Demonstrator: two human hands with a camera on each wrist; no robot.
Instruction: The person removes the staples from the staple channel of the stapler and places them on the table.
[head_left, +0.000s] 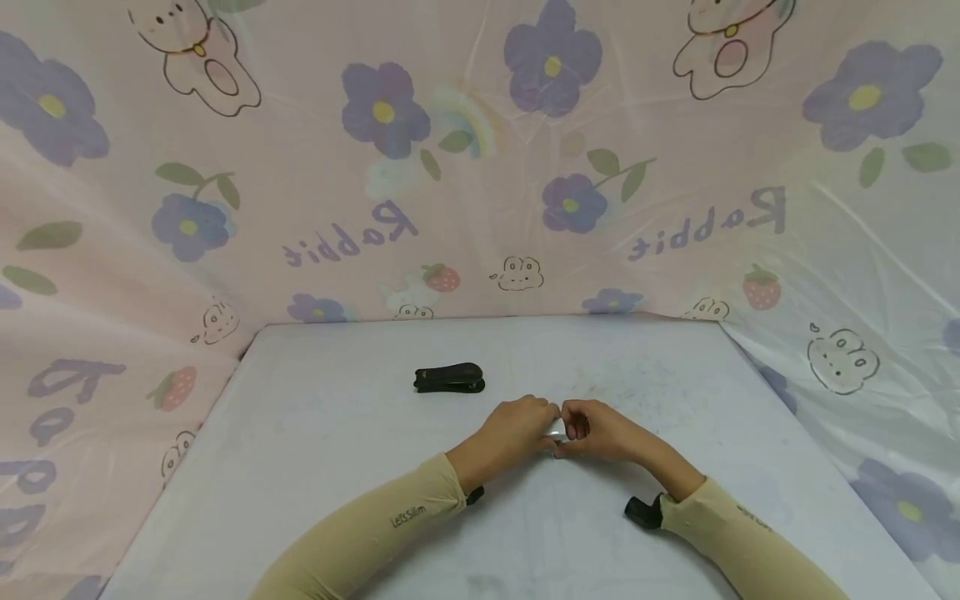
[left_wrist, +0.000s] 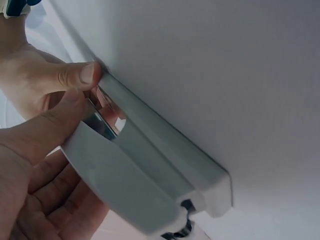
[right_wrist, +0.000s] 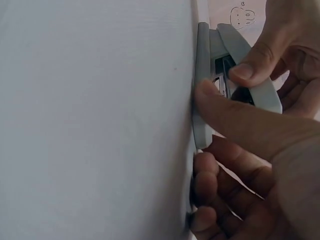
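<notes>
A pale grey-white stapler is held between both hands low over the white table. Its upper arm and base stand apart, and a shiny metal strip shows in the gap. My left hand grips the upper arm, thumb at the opening and fingers around the outer side. Opposite it, my right hand pinches the base near one end, its thumb on the inner side and the other fingers curled below. From the head view most of the stapler is hidden by the hands.
A black stapler lies on the white table, beyond and to the left of the hands. Patterned cloth hangs behind the table and along its sides. A black device sits at the right wrist.
</notes>
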